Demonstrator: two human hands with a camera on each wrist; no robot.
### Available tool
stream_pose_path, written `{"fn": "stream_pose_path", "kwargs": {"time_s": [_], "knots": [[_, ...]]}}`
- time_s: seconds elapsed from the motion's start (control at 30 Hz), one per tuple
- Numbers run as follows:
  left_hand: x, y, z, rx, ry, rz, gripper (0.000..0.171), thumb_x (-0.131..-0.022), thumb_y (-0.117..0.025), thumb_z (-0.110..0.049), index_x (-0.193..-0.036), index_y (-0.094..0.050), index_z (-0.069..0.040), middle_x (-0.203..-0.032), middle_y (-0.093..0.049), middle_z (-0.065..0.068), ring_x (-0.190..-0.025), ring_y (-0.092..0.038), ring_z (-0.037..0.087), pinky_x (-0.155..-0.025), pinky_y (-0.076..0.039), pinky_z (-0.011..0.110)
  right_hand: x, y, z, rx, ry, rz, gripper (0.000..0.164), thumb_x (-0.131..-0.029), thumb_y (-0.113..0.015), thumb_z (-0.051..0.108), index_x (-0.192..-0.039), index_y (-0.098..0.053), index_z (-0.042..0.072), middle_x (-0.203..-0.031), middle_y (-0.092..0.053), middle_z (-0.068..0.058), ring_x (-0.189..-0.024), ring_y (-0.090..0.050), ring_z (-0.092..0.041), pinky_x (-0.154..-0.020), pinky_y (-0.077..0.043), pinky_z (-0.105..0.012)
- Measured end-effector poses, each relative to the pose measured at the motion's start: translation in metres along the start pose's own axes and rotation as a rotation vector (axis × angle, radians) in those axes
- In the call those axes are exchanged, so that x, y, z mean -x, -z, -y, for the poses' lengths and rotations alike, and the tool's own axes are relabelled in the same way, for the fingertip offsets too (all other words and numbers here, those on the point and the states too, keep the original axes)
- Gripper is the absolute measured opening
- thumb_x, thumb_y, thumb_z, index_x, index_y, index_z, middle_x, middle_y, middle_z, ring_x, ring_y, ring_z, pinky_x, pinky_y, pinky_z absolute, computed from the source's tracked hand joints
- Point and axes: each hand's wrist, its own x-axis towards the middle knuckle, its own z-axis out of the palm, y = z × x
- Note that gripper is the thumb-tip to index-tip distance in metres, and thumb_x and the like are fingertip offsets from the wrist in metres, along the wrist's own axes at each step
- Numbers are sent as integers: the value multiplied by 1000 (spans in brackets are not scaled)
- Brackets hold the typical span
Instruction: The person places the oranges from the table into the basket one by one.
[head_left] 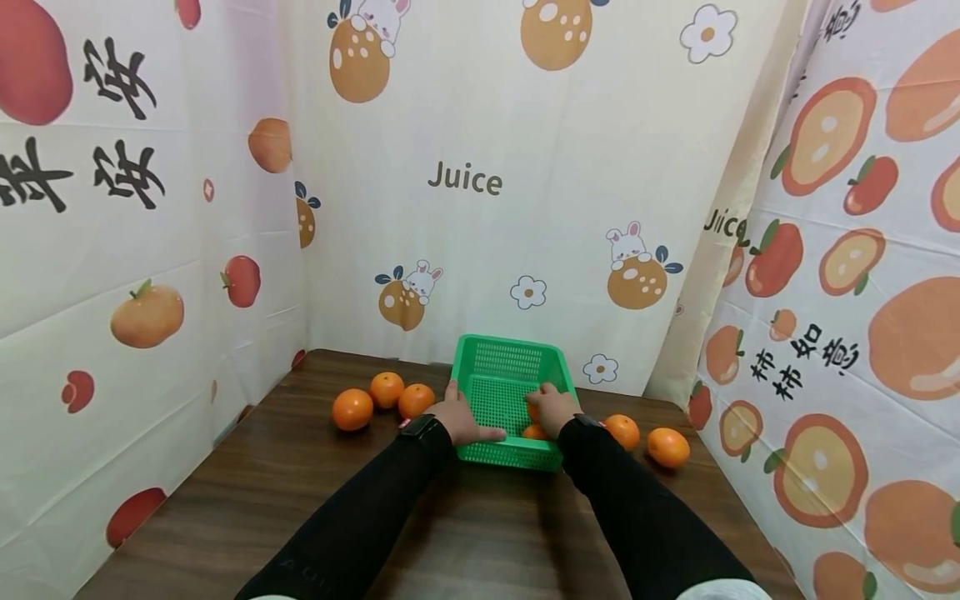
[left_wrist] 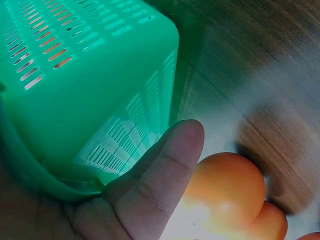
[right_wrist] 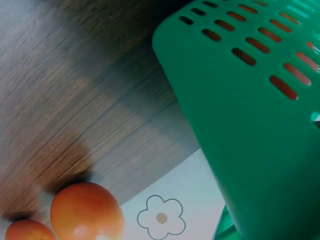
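Note:
A green plastic basket with slotted walls stands at the back of the table. My left hand touches its front left corner, with the thumb stretched over the front rim; in the left wrist view a straight finger lies along the outside. My right hand reaches over the right side, its fingers bent round an orange inside the basket. Close below that sits another orange, partly hidden. The right wrist view shows the basket's outer wall, not the hand.
Left of the basket are three oranges, the nearest to the edge being one orange. On the right, one orange is beside another orange. Printed cloth hangs behind and at both sides of the brown wooden table.

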Motion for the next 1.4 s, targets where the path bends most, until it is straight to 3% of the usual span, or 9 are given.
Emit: {"fn": "stream_pose_path", "kwargs": {"time_s": [0.17,0.3,0.4,0.63,0.8,0.93,1.13,1.2,1.4], "knots": [[8,0,-2,17,0,7,123,-85,-64,-86,-164,-33,3,-180,-9,18,-121,-65,35,-98,-58,47,-12,-18,-16,100,27,8,45,-108,-63,15,-152,-61,24,-166,-41,-19,-143,-46,-52,-107,-47,-68],[13,1,-4,-3,-16,8,120,-87,-63,-85,-163,-36,5,-179,-10,20,-122,-66,35,-94,-58,47,-15,-24,-20,57,13,29,43,-107,-65,16,-149,-62,23,-163,-44,-19,-141,-47,-52,-105,-47,-69],[12,3,-4,-12,-19,11,121,-86,-62,-86,-163,-36,4,-179,-10,20,-126,-65,35,-96,-58,47,-16,-24,-19,39,2,46,44,-107,-65,16,-150,-62,22,-163,-45,-19,-143,-46,-53,-107,-45,-70],[8,4,-2,-17,-9,6,122,-86,-61,-87,-164,-34,2,-179,-10,19,-125,-65,34,-96,-58,46,-19,-24,-19,134,38,49,49,-106,-67,15,-153,-60,24,-167,-41,-18,-144,-46,-53,-110,-45,-69],[3,-1,-1,-9,-8,26,127,-83,-60,-91,-165,-32,2,-180,-7,18,-128,-63,36,-98,-57,48,-13,-23,-15,111,25,63,50,-104,-68,13,-152,-60,22,-170,-37,-19,-147,-42,-55,-112,-42,-72],[3,-3,-2,-21,5,28,130,-81,-58,-94,-165,-32,2,-180,-6,18,-127,-64,36,-99,-57,48,-6,-20,-11,54,-2,73,46,-108,-61,12,-153,-60,22,-172,-34,-18,-151,-37,-55,-114,-38,-74],[3,-4,-3,-30,22,31,125,-85,-58,-90,-166,-30,1,-180,-5,17,-132,-61,37,-102,-56,48,-6,-21,-9,-182,-124,76,47,-114,-36,21,-157,-56,24,-178,-24,-8,-160,-23,-51,-122,-26,-73],[0,-5,-3,-37,20,34,126,-84,-58,-91,-166,-30,1,-180,-5,18,-131,-61,37,-101,-56,49,-7,-21,-9,-201,-133,71,48,-114,-35,22,-157,-56,24,-179,-23,-8,-160,-22,-50,-123,-26,-73],[7,5,-5,-6,16,19,128,-81,-59,-92,-167,-30,-1,-180,-6,16,-124,-63,35,-101,-56,48,-8,-17,-6,-305,-195,16,58,-114,-42,38,-169,-33,21,-173,-28,-26,-158,-27,-50,-125,-28,-67]]}}
